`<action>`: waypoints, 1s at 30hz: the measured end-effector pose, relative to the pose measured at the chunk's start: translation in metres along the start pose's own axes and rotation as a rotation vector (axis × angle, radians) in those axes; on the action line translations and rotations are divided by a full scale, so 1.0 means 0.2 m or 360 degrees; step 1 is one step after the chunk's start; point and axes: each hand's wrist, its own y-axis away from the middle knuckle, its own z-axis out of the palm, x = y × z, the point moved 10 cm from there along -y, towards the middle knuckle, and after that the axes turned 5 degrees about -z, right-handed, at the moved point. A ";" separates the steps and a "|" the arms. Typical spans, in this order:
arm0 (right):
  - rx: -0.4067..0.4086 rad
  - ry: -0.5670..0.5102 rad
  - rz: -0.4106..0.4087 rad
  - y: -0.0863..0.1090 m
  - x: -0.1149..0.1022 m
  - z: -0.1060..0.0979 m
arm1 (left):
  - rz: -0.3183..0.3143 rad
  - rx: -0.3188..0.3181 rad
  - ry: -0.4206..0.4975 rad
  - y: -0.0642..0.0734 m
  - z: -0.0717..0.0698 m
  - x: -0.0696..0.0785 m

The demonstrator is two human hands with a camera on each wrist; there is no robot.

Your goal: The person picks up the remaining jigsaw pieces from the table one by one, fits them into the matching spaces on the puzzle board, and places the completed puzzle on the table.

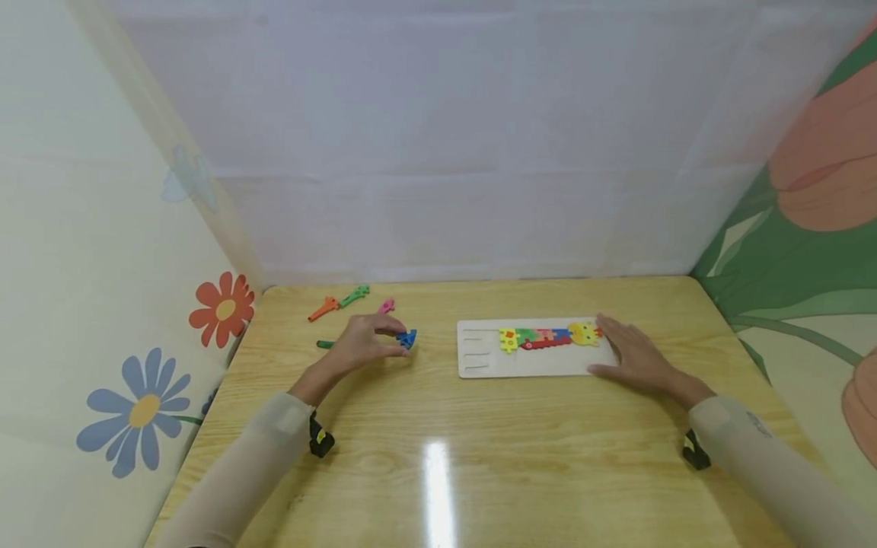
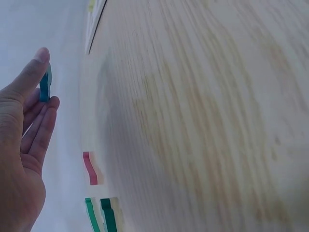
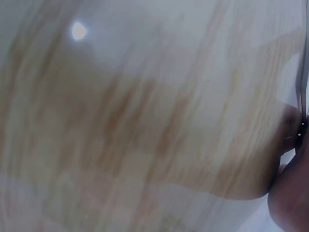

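My left hand [image 1: 359,344] is held over the table, left of a white puzzle board [image 1: 534,367]. Between thumb and fingertips it pinches a small blue puzzle piece [image 1: 407,339], which also shows as a blue piece [image 2: 45,87] in the left wrist view. Set in the board is a colourful animal figure with a yellow head [image 1: 583,333], a red strip [image 1: 546,344] and a yellow square piece [image 1: 508,340] at its left end. My right hand [image 1: 637,358] rests on the board's right end, fingers and thumb spread. The right wrist view shows only part of that hand.
Loose pieces lie on the left of the wooden table [image 1: 548,457]: orange [image 1: 323,308], green [image 1: 354,296], pink [image 1: 387,306] and dark green [image 1: 325,345], the last partly behind my left hand. A pale wall [image 1: 452,152] stands behind the table.
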 end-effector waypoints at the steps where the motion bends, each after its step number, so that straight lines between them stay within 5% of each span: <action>1: 0.0001 -0.0001 -0.0001 0.00 0.00 0.00 | 0.0006 -0.0001 0.0000 -0.01 0.01 0.01; 18: -0.0008 0.0013 0.0013 0.00 0.01 0.01 | -0.0053 -0.0095 0.0012 -0.12 0.17 0.12; 30: -0.0020 0.0002 0.0028 0.00 0.02 0.01 | 0.0047 -0.0085 0.0039 -0.18 0.25 0.20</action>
